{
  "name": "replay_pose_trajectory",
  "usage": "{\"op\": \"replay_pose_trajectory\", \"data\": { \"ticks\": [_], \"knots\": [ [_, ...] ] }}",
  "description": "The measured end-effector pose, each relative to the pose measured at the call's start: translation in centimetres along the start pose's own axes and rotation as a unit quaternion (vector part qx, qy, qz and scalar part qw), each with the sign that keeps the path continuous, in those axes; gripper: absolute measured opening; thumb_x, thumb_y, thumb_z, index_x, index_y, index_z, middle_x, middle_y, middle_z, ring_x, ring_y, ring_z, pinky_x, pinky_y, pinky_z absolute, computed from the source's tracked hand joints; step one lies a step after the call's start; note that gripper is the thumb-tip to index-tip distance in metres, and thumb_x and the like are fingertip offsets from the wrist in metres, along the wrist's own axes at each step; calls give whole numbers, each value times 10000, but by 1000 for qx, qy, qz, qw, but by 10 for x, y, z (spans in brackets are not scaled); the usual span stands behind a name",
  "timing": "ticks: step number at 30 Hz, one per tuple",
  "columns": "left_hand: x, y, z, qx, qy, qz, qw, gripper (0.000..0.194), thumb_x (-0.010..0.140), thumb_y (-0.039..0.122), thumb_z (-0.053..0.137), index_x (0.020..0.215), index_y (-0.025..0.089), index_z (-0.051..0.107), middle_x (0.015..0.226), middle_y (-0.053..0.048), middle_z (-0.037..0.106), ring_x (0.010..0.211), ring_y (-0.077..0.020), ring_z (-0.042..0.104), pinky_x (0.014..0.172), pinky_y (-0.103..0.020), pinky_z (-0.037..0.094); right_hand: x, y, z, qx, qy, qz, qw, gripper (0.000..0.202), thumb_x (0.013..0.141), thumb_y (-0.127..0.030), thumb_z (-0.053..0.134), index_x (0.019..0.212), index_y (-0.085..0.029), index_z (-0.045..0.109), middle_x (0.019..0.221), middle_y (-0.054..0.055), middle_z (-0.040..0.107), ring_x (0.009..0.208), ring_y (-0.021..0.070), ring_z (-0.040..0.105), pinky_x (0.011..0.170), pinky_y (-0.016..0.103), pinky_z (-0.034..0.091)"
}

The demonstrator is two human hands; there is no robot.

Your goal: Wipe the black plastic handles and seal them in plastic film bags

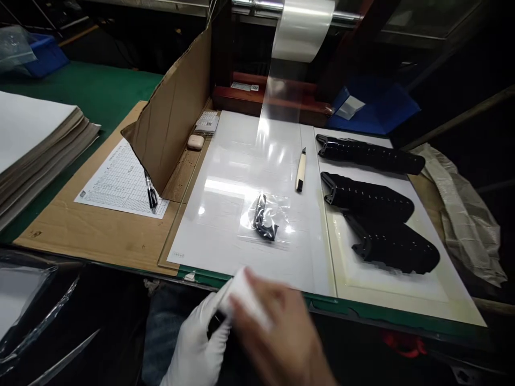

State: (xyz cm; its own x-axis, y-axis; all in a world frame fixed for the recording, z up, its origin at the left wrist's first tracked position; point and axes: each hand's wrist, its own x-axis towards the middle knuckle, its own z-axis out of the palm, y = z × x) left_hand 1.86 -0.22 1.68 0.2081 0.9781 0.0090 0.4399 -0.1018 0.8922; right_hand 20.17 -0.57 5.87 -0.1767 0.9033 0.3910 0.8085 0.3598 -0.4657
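Observation:
My left hand (pixel 197 340), in a white glove, is closed around a small black part (pixel 216 323), most of which is hidden by the fingers. My right hand (pixel 281 327) is bare and smeared by motion. Its fingers grip a white cloth (pixel 247 297) against the top of the left hand, over the part. Both hands are in front of the table's near edge. Beyond them, a black angled piece (pixel 263 220) lies in a clear plastic bag (pixel 284 214) on the white sheet (pixel 237 171). A utility knife (pixel 301 170) rests farther right.
Black moulded pieces (pixel 370 195) lie in several bunches on the right. A roll of clear film (pixel 303 29) hangs at the back, its strip reaching the table. An upright cardboard panel (pixel 177 107), a printed form (pixel 120 179) with a pen (pixel 151 193) and stacked sheets (pixel 36 134) are leftward.

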Motion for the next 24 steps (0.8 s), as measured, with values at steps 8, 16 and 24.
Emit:
{"op": "replay_pose_trajectory", "data": {
  "ticks": [8,16,24],
  "knots": [
    [8,0,5,122,-35,-6,992,420,1019,377,457,1261,123,688,1163,-138,763,1047,-227,745,917,-300,594,7,7,4,-13,-11,-38,999,338,936,-109,601,1253,-203,672,1294,177,676,991,270,655,759,415,560],
    [3,-7,4,-72,-20,-41,996,392,965,256,599,1353,284,644,1314,-74,707,1184,-245,685,1033,-337,555,8,9,3,-8,-24,-28,999,385,923,-72,613,1295,-167,638,1358,221,622,1034,284,617,767,435,544],
    [7,-6,2,-98,-25,-46,994,402,968,242,606,1359,337,630,1331,-25,700,1210,-206,671,1046,-288,539,15,7,1,10,-12,-16,1000,344,941,-88,598,1271,-171,652,1332,205,642,981,274,594,737,433,539]
  ]
}}
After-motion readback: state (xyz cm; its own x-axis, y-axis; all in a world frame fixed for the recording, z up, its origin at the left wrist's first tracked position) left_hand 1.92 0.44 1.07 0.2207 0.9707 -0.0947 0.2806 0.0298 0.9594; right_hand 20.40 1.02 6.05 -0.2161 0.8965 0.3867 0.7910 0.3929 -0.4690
